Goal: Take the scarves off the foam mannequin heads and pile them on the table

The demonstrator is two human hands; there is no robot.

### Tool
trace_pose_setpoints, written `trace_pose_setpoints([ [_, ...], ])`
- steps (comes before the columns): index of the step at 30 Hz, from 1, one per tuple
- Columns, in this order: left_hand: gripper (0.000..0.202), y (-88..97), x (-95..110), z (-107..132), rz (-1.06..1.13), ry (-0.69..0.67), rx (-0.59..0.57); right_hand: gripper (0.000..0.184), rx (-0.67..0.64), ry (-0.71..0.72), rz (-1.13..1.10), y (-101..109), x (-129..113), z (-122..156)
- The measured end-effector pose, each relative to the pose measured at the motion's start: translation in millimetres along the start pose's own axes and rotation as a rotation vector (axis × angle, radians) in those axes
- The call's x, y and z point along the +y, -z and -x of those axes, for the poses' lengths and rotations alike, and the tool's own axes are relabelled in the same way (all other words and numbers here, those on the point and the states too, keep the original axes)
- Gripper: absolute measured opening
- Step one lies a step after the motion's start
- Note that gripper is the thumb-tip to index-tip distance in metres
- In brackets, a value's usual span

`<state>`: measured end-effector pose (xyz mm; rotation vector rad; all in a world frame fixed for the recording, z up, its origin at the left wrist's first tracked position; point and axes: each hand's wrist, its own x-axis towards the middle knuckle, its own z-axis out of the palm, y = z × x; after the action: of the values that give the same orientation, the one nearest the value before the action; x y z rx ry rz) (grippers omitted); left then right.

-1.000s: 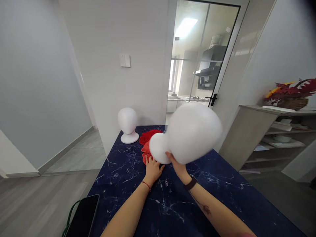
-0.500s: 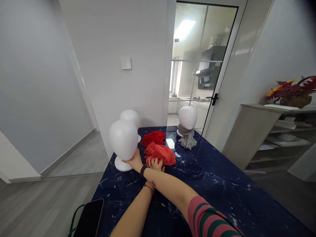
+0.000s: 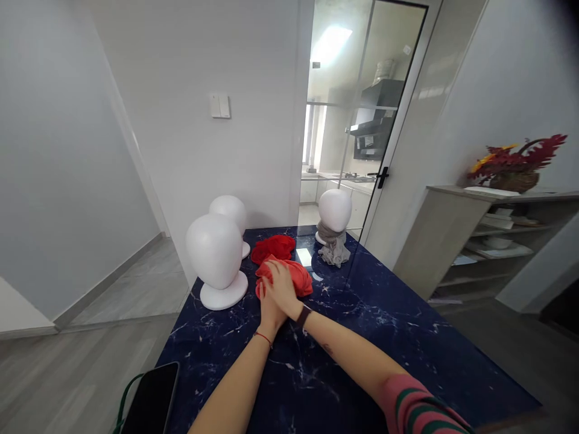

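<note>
My right hand (image 3: 283, 288), with a dark band at its wrist, lies across the top of a bunched coral-red scarf (image 3: 301, 277), its fingers stretched towards the left. Under it, my left hand (image 3: 270, 313) is at the scarf's near left edge; its fingers are mostly hidden, and they seem closed on the fabric. A darker red cloth (image 3: 274, 247) lies crumpled just behind. To the left stands a bare white mannequin head (image 3: 216, 250) on a round base, with a second white head (image 3: 230, 208) partly hidden behind it.
At the table's far right corner, a third mannequin head (image 3: 335, 208) has a grey scarf (image 3: 335, 247) around its neck. A phone (image 3: 151, 398) with a green cord lies at the table's near left edge. Beyond the dark blue marbled table (image 3: 384, 337) are a glass door and a shelf unit (image 3: 434, 241).
My right hand has left the base of the nearest mannequin head and moved right onto the coral-red scarf, over my left hand. The view has shifted slightly.
</note>
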<state>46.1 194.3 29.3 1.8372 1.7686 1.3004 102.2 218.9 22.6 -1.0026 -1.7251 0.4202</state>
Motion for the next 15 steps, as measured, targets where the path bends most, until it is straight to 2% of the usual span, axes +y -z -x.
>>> trace_pose_setpoints([
  [3,0.021,-0.2,-5,12,-0.199,-0.194,-0.015,0.046,-0.007,-0.084,0.333,44,25,6],
  [6,0.024,0.0,-13,12,-0.340,-0.299,-0.027,0.056,-0.144,-0.153,0.420,66,55,17],
  [8,0.032,-2.2,-16,10,-0.362,-0.332,-0.028,0.056,-0.274,-0.122,0.380,71,70,19],
  [12,0.052,-9.0,-21,10,-0.442,-0.408,-0.068,0.045,-0.520,0.066,0.193,76,79,7],
  [15,0.050,-12.1,-25,11,-0.514,-0.408,-0.130,0.040,-0.599,0.103,0.018,86,83,-2],
])
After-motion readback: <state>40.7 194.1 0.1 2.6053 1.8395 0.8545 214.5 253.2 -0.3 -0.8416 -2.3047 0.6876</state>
